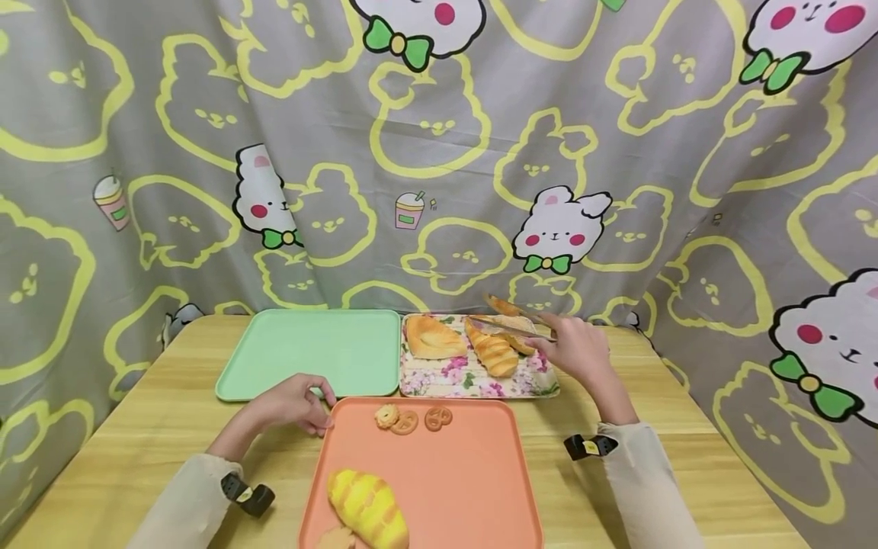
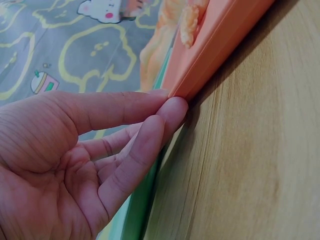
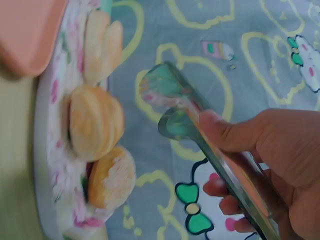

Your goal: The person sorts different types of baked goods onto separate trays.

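Observation:
My left hand (image 1: 321,414) lies on the wooden table (image 1: 158,427), its thumb and forefinger tips (image 2: 172,112) touching the near-left corner of the orange tray (image 1: 453,480). That tray carries a yellow bread (image 1: 366,507) and three small pretzel cookies (image 1: 405,421). My right hand (image 1: 552,345) grips metal tongs (image 1: 511,316) above the floral tray (image 1: 473,385). The tong tips (image 3: 172,107) hang apart over the breads and hold nothing. On the floral tray lie a flat golden pastry (image 1: 434,337) and a ridged loaf (image 1: 494,352); the right wrist view shows round buns (image 3: 95,122).
A mint green tray (image 1: 309,351) stands at the back left, against the floral tray and behind the orange one. A grey cartoon-print curtain (image 1: 439,152) closes in the back and right sides. Bare wood shows to the left and right of the trays.

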A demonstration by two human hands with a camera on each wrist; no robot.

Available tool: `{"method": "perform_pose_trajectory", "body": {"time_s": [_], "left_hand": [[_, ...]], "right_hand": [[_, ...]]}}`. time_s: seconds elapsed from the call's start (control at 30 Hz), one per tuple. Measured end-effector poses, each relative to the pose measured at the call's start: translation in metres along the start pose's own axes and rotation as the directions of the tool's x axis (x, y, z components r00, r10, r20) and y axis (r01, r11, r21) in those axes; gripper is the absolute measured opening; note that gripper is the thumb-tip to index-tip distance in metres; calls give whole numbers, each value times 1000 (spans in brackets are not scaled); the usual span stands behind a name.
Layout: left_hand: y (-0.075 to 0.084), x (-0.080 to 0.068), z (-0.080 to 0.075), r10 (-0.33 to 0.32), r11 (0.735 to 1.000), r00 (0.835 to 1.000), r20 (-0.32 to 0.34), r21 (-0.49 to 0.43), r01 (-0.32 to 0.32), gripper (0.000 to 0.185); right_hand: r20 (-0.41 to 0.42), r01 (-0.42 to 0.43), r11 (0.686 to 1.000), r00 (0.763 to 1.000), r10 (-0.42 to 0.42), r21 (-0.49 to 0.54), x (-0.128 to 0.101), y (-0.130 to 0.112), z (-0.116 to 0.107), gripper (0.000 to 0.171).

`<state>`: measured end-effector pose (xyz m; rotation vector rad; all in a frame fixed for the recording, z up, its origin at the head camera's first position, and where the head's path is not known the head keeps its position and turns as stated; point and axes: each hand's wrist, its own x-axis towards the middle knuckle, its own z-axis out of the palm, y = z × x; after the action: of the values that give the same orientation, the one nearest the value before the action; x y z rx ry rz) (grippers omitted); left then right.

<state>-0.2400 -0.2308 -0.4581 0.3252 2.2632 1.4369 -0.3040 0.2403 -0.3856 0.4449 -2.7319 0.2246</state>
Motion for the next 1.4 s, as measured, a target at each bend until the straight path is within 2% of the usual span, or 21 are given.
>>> {"method": "perform_pose_trajectory", "body": {"time_s": [0.13, 0.27, 0.37, 0.5, 0.67, 0.8, 0.97, 1.2, 1.3, 1.4], "left_hand": [[0, 1, -1, -4, 1000, 1000, -1, 7, 4, 25], [1, 2, 0, -9, 1000, 1000, -5, 4, 9, 25], [1, 1, 1, -13, 1000, 1000, -9, 2, 13, 26], [2, 0, 0, -19, 1000, 1000, -12, 1, 19, 27], [2, 1, 0, -22, 1000, 1000, -6, -10, 22, 28], [3, 0, 0, -18, 1000, 1000, -4, -12, 18, 28], [4, 1, -1, -15, 1000, 1000, -6, -1, 15, 27], [4, 2, -1, -28, 1000, 1000, -8, 4, 28, 26], [4, 2, 0, -36, 999, 999, -13, 10, 36, 26], [4, 1, 1, -43, 999, 999, -21, 14, 43, 27]], "right_hand": [[4, 38, 992, 999, -38, 119, -3, -10, -9, 55], [48, 90, 963, 993, -105, 254, -8, -28, -23, 57], [57, 160, 931, 980, -189, 328, -14, -45, -34, 56], [74, 254, 885, 949, -306, 391, -24, -67, -45, 52], [155, 311, 819, 890, -429, 482, -35, -89, -51, 49], [232, 344, 778, 822, -521, 526, -43, -105, -48, 50], [302, 405, 758, 742, -599, 511, -50, -119, -41, 49], [431, 385, 752, 641, -635, 535, -55, -131, -35, 48], [469, 371, 761, 620, -630, 533, -56, -133, -35, 50], [488, 368, 771, 613, -621, 519, -57, -135, -34, 51]]}}
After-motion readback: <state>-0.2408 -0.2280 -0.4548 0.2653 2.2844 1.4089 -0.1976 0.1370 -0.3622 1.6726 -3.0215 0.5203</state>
